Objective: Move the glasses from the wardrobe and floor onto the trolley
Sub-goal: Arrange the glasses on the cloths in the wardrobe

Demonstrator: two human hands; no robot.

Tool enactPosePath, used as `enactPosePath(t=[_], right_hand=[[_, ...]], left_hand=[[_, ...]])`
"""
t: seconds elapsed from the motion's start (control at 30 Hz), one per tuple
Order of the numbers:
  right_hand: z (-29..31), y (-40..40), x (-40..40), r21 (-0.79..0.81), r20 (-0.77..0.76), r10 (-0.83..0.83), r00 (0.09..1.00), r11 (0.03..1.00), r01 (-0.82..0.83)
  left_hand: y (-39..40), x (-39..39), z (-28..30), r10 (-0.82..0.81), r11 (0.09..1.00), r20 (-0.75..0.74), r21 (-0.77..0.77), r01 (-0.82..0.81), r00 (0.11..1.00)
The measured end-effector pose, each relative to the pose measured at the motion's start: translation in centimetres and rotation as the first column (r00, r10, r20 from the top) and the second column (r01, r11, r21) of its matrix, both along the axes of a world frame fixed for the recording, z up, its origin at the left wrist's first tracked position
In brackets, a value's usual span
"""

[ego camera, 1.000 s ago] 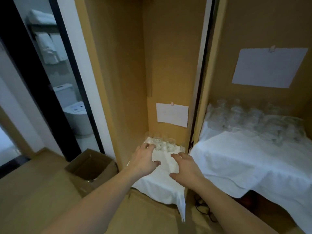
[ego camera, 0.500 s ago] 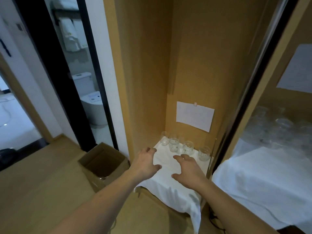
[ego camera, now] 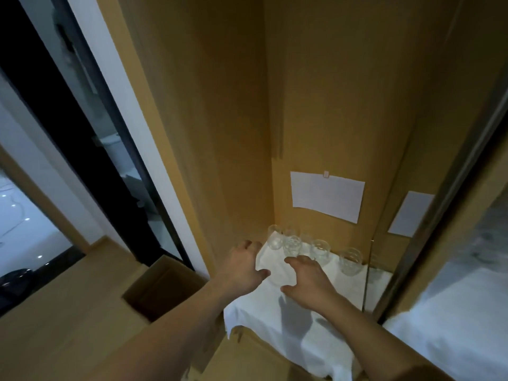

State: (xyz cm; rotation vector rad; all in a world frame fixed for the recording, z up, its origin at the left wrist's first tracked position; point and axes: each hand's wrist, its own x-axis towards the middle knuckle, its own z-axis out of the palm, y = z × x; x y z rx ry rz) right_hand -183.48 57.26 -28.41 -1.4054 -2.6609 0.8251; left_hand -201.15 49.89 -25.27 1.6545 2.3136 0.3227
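Tan wood-panelled walls (ego camera: 330, 78), pale wooden floor (ego camera: 68, 312) — a dim, perhaps tiled, room beyond the black-framed door (ego camera: 82, 127).

Both forearms stretched forward, left hand (ego camera: 243, 266) and right hand (ego camera: 308, 279) palm-down, fingers loosely spread, holding nothing

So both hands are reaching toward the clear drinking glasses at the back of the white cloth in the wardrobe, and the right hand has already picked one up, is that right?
Not quite. The right hand holds nothing: its fingers are spread just short of the clear drinking glasses, as the head view shows. The rest stands: the left hand reaches too, over the white cloth in the wooden wardrobe.
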Motion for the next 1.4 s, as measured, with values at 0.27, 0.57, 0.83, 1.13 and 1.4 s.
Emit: enactPosePath(t=[0.27,0.57,0.83,1.13,1.4], right_hand=[[-2.6,3.7,-2.2,-0.095,0.017,-0.011,1.000,0.995,0.012],[-5.1,8.5,-4.5,-0.166,0.055,-0.146,0.988,0.974,0.154],[-7.0,13.5,-8.3,-0.198,0.111,-0.273,0.956,0.936,0.291],[-11.0,16.3,-11.0,-0.270,0.181,-0.349,0.920,0.881,0.388],[-15.5,18.5,-11.5,-0.373,0.219,-0.401,0.889,0.808,0.456]], left_hand=[[4.4,-2.4,-2.3,-0.027,0.996,0.027,-0.080,0.029,0.999],[12.4,-6.0,-5.9,-0.072,0.990,0.119,-0.109,0.085,0.990],[19.9,-11.2,-8.2,-0.106,0.982,0.236,-0.125,0.138,0.966],[24.5,-13.7,-12.7,-0.089,0.973,0.303,-0.177,0.148,0.949],[27.3,-13.8,-16.3,0.032,0.964,0.340,-0.260,0.061,0.940]])
